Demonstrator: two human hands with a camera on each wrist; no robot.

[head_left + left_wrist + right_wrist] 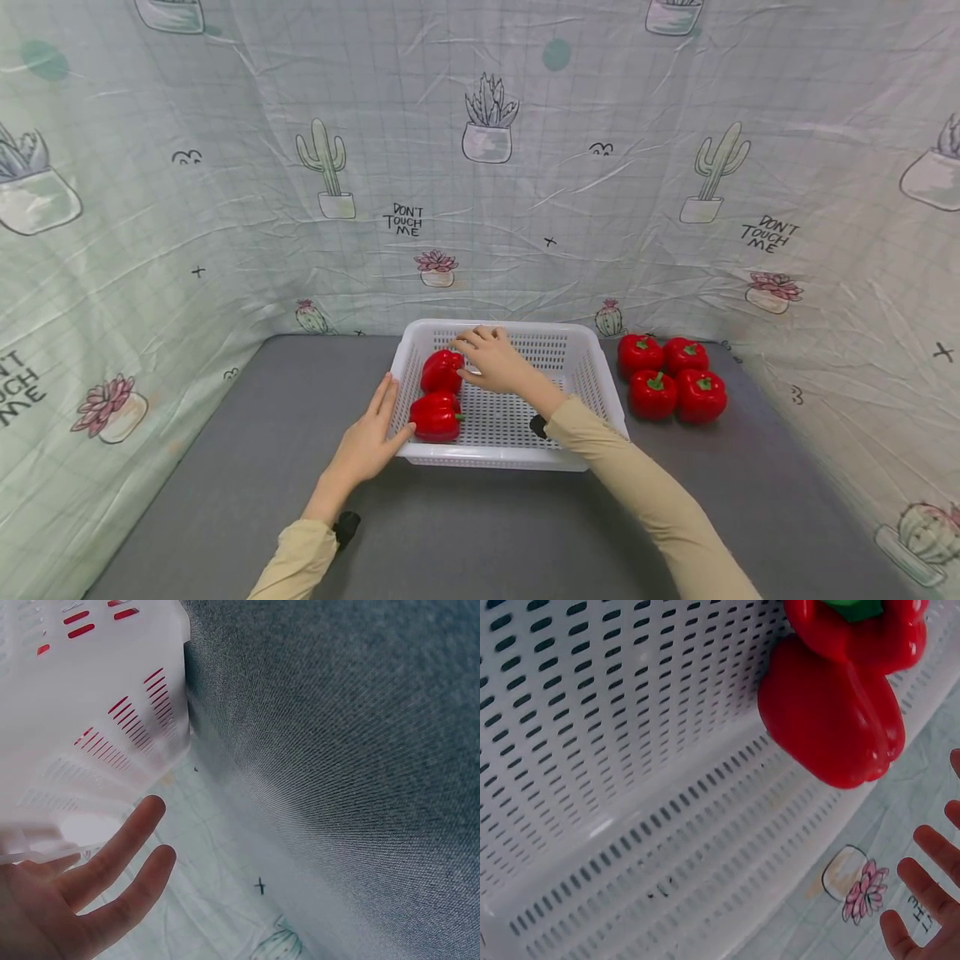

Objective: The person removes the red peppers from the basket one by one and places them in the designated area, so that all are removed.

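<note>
Two red bell peppers lie at the left end of a white perforated basket [495, 457]. The nearer pepper [435, 418] points its green stem right; the farther pepper [442, 372] lies behind it. My left hand [367, 442] rests at the basket's left rim, fingers straight along the outside and thumb over the edge. In the left wrist view its fingers [124, 907] spread beside the basket's wall. Over the basket, next to the farther pepper, my right hand [491, 360] hovers with spread fingers and holds nothing. The right wrist view shows its fingers [926, 889] apart from the peppers.
Several more red bell peppers [652, 395] stand grouped on the grey table [480, 533] to the right of the basket. Behind and at both sides hangs a pale curtain [555, 250] with printed cacti. The right forearm crosses the basket's front right corner.
</note>
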